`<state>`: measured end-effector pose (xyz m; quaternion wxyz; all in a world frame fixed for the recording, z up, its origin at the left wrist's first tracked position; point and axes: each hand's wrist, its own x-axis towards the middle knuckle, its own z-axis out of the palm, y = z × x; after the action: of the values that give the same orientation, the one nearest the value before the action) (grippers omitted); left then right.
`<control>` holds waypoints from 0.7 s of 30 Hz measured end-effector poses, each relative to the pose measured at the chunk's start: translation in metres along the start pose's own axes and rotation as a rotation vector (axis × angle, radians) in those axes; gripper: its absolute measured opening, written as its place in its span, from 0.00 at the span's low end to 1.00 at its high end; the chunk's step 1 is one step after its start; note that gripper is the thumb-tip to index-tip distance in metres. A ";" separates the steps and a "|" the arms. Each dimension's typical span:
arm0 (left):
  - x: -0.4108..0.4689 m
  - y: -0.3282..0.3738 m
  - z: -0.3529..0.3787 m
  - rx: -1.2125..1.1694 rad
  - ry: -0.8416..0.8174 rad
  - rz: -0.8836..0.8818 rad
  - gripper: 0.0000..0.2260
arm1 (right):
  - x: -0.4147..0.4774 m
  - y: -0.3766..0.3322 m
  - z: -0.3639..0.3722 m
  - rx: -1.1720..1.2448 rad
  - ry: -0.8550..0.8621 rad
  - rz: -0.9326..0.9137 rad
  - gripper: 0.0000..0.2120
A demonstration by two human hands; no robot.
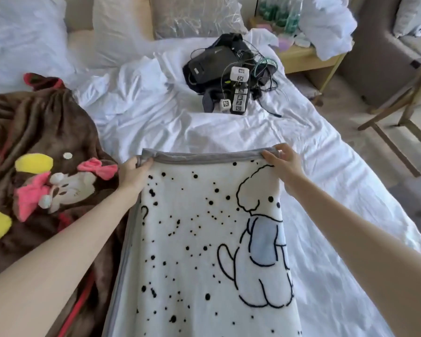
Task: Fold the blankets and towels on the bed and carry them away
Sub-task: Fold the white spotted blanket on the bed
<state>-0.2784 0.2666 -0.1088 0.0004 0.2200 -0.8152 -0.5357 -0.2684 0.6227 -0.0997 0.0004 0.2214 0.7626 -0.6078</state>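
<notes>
Our left hand (131, 172) pinches the grey-trimmed far edge of the white dog-print blanket (199, 239) at its left corner, and our right hand (281, 160) grips the right corner, fingers curled over the hem. The blanket runs from our fingers back toward us across the white bed sheet (156, 113). Left of our left hand lies a brown cartoon blanket (46, 132); beyond our fingers sits a black bag with cables (219, 64).

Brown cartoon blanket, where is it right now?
In the head view the brown blanket lies on the left of the bed, beside the left hand and the white dog blanket it grips.
</notes>
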 end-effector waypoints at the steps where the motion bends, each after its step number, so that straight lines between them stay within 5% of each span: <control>1: 0.009 -0.013 0.008 0.001 -0.011 -0.017 0.14 | 0.010 0.015 0.007 -0.007 0.005 0.017 0.10; 9: 0.043 -0.065 0.048 0.254 0.004 0.007 0.22 | 0.046 0.079 0.034 -0.185 0.093 0.027 0.19; 14: 0.023 -0.050 0.036 0.201 -0.002 0.018 0.13 | 0.023 0.070 0.020 -0.215 0.149 0.134 0.29; 21: -0.110 -0.057 -0.016 0.096 0.079 0.155 0.15 | -0.118 0.083 -0.013 -0.260 0.095 0.171 0.21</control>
<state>-0.1548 0.2738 -0.1257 0.0634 0.1769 -0.8539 -0.4852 -0.1305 0.6082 -0.1413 0.0449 0.3122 0.8123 -0.4906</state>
